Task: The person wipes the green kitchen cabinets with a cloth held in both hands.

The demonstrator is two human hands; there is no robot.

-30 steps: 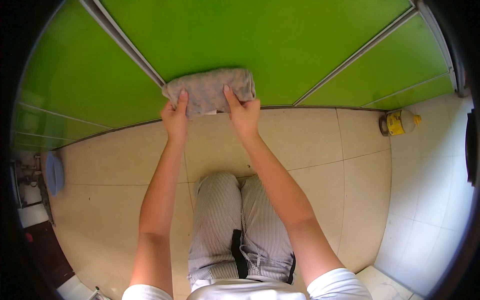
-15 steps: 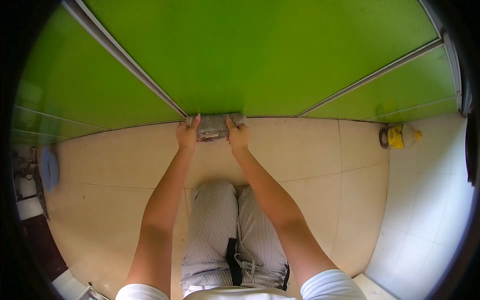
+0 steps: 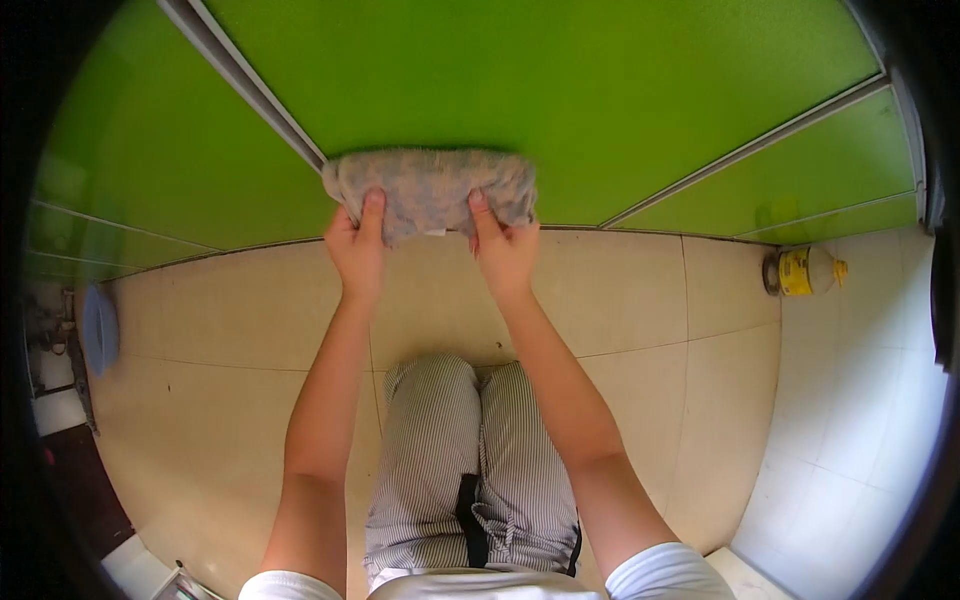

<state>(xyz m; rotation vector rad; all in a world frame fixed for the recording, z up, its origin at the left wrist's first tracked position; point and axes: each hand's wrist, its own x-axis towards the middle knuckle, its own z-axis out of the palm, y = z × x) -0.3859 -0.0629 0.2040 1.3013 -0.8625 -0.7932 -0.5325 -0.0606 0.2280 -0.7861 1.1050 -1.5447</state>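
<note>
A folded, mottled grey-beige cloth [image 3: 430, 185] lies against the lower part of a glossy green cabinet front [image 3: 480, 80]. My left hand [image 3: 357, 240] grips its left end, thumb on top and the other fingers mostly hidden beneath. Around the right end my right hand [image 3: 505, 240] is closed the same way, its thumb pointing up over the fabric. A small white tag shows at the cloth's bottom edge, between the hands.
Beige floor tiles [image 3: 600, 300] run below the cabinet. A yellow-labelled bottle [image 3: 797, 271] stands by the white tiled wall [image 3: 850, 400] at right. At far left is a blue basin [image 3: 100, 330]. My knees, in striped trousers [image 3: 430, 440], are below my hands.
Half a second ago both hands and the cloth were lower, at the cabinet's bottom edge; now they are higher up the green panel, near their earlier height. The hands are farther apart again.
</note>
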